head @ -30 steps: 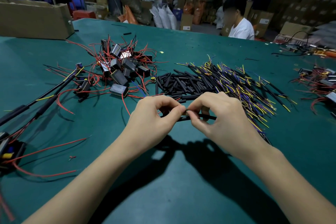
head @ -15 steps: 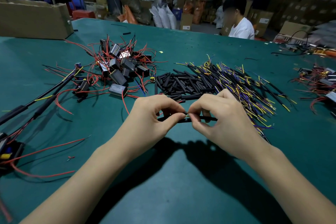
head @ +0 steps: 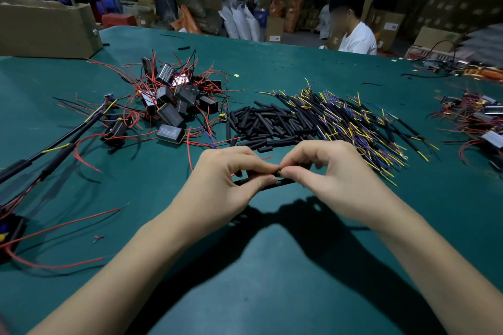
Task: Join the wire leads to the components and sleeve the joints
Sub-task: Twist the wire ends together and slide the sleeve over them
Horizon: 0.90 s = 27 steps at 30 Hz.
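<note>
Over the middle of the green table [head: 272, 294], my left hand [head: 223, 179] and my right hand [head: 332, 174] meet fingertip to fingertip. Both pinch a thin black sleeved wire [head: 283, 182] that runs between them; a red lead [head: 265, 158] shows just above the fingers. Behind the hands lies a heap of short black sleeve tubes [head: 266, 125]. To its right spreads a pile of black leads with yellow and blue ends [head: 353, 119]. At the back left sits a pile of black box components with red wires [head: 174, 98].
Long sleeved cable assemblies [head: 54, 144] run off the left edge, with loose red wires [head: 62, 226] near them. More components with red wires [head: 479, 122] lie at the right edge. A cardboard box [head: 46, 30] stands at the far left. A person in white [head: 356, 38] sits beyond the table.
The right hand's fingertips have closed in against the left's, so less of the black sleeved wire shows past the right thumb. Both hands stay in place.
</note>
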Motion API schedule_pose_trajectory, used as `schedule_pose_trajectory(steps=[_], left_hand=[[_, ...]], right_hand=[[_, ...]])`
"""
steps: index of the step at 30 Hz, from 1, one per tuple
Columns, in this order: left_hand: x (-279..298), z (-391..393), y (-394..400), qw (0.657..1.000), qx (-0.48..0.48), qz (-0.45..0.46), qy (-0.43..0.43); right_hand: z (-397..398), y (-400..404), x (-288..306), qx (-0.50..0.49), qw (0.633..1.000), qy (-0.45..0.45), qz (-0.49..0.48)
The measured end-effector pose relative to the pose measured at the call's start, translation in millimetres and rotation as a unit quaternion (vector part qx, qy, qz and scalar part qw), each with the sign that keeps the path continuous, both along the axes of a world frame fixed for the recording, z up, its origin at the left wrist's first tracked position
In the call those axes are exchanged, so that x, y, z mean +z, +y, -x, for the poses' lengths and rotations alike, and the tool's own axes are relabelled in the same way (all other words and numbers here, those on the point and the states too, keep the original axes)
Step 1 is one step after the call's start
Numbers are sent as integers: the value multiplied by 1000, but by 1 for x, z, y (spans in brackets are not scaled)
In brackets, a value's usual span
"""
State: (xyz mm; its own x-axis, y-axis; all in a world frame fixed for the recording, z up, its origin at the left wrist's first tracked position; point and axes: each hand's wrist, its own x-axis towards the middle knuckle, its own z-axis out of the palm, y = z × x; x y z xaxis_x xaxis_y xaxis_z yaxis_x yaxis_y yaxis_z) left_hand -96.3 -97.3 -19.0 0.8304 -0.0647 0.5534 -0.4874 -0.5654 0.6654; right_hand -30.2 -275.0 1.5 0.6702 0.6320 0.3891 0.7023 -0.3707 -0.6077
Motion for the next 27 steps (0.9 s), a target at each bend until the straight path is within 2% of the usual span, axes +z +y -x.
schedule_pose_trajectory(steps=[3,5,7,16,27], left_hand=[[2,0,2,1000,7,8,21],[3,0,2,998,26,40,30],[5,1,2,997,38,54,28],[7,2,3,999,14,-31,2],[8,-1,4,998,14,3,64]], right_hand=[[-1,1,0,14,993,111,-47],[-2,0,1,22,986,149,-69],[-2,-1,3,26,985,158,-65],[0,1,0,16,984,171,-46],[0,7,-5,44,978,170,-109]])
